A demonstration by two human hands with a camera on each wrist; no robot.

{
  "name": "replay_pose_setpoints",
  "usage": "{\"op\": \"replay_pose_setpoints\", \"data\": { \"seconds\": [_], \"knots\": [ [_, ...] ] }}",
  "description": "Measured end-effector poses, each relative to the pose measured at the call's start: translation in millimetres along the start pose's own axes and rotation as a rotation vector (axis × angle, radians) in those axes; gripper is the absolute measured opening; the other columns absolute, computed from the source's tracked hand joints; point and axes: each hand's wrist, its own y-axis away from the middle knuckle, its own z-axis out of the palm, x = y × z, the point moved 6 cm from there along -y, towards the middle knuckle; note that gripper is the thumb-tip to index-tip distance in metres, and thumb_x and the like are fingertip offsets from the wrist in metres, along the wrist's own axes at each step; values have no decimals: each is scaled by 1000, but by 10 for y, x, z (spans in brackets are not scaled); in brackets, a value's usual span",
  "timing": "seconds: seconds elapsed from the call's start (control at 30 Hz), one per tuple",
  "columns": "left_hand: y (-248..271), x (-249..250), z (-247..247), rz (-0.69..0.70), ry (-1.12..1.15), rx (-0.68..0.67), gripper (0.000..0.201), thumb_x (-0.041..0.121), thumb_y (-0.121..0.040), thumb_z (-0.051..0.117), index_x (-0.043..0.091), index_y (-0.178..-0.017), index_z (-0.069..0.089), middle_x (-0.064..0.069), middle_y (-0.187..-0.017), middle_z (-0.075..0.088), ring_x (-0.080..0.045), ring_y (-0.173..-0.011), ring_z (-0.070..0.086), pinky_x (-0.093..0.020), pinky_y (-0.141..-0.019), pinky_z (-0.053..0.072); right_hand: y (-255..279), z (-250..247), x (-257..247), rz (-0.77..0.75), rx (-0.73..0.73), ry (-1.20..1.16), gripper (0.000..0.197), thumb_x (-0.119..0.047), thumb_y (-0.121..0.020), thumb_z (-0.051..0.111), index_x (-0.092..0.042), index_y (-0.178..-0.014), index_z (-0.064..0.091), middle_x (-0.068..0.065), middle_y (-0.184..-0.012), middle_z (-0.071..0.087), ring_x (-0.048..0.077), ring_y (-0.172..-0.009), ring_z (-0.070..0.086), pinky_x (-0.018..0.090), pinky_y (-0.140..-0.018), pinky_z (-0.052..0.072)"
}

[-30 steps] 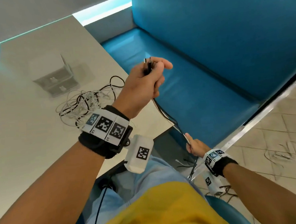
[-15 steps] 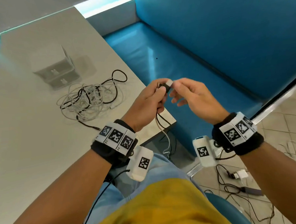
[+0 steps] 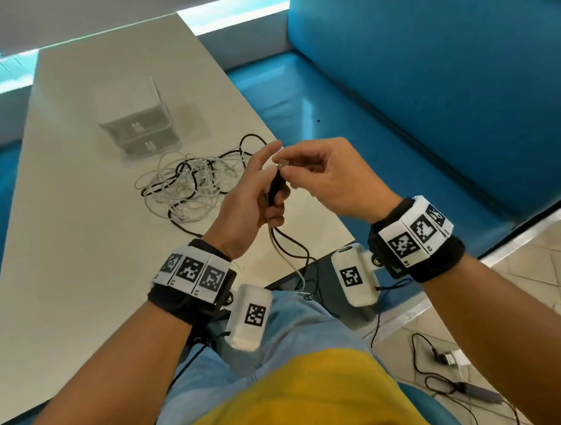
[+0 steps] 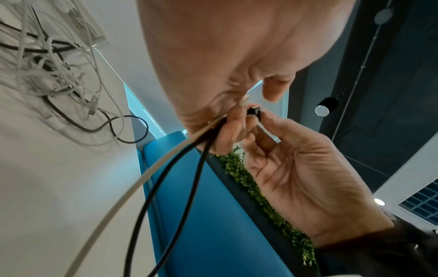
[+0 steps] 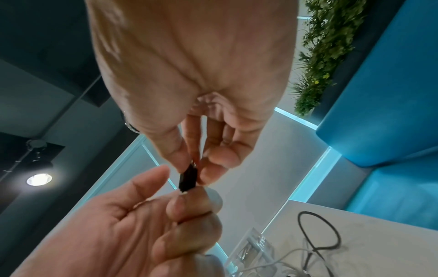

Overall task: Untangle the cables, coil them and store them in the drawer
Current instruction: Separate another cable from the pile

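Up close, both forearms reach forward over the lap, wrists raised, hands meeting above the table's near edge. Left hand (image 3: 248, 198) is curled around a black cable (image 4: 166, 187) and a white cable (image 4: 123, 196), which hang from the fist in a loop toward the lap; index finger extended, other fingers wrapped. Right hand (image 3: 329, 179) pinches the black USB plug (image 5: 187, 177) between thumb and fingertips, just above the left fist, remaining fingers loosely bent. Plug's metal tip points up toward the right thumb. Behind the hands, the tangled cable pile (image 3: 192, 181), white and black strands mixed, lies on the white table (image 3: 76, 224). Farther back stands a small white drawer unit (image 3: 139, 122), both drawers closed. Blue bench (image 3: 396, 90) to the right.
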Motion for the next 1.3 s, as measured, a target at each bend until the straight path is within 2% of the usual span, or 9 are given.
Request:
{"op": "replay_pose_setpoints", "data": {
  "seconds": [0.17,0.37,0.5,0.63,0.73,1.0,1.13,1.2,1.3],
  "knots": [
    [-10,111,-128,52,9,43,47,47,-103,23,22,-137,45,1,-63,37,-12,-53,27,-24,-47,31,-112,148,-272,-74,-83,51,26,-5,-90,60,-27,-99,70,-14,-80,71,14,-79,68,23,-85,52],
    [41,205,-291,124,23,185,41,44,-103,26,27,-136,44,-13,-85,42,-11,-49,32,-23,-46,33,-255,327,-389,-84,-182,94,21,-6,-89,59,-16,-100,73,-6,-81,72,7,-76,68,24,-82,52],
    [104,246,-397,118,34,227,44,42,-104,25,19,-136,44,-1,-65,42,-11,-50,34,-23,-47,35,-351,431,-441,-92,-209,56,22,0,-85,59,-12,-99,72,-1,-77,71,19,-72,68,27,-75,57],
    [238,261,-572,83,39,160,36,35,-103,31,9,-107,56,-3,-72,47,-15,-59,44,-29,-57,44,-494,573,-417,-81,-238,36,20,-1,-83,63,-13,-94,73,-2,-78,73,11,-71,68,27,-77,56],
    [368,236,-768,35,21,184,33,32,-103,32,9,-106,55,-2,-72,53,-16,-64,52,-32,-64,49,-585,753,-385,-62,-265,21,17,-5,-82,67,-13,-94,75,1,-85,75,9,-80,70,24,-80,55],
    [618,119,-1300,55,167,553,34,33,-104,33,14,-96,59,6,-55,35,-9,-48,28,-24,-49,30,-623,1474,-300,-116,-204,68,26,-25,-87,64,-16,-112,65,-5,-101,68,8,-94,64,33,-89,53],
    [736,43,-1543,121,333,727,33,35,-104,32,14,-90,54,4,-56,27,-9,-45,23,-22,-46,25,-311,1927,80,147,-586,99,46,-38,-88,63,-17,-127,48,7,-99,66,15,-84,64,32,-76,52],
    [761,10,-1615,136,434,756,31,34,-104,33,16,-83,48,3,-60,22,-9,-46,20,-22,-46,25,-117,2066,215,175,-809,145,28,-28,-94,56,-10,-115,54,10,-86,70,17,-76,66,26,-69,51],
    [813,-28,-1756,150,516,815,30,33,-103,36,17,-79,46,3,-59,24,-10,-45,21,-21,-43,29,-21,2054,387,200,-887,126,21,-21,-101,43,-8,-89,55,0,-62,51,14,-55,56,24,-61,48]
  ]
}}
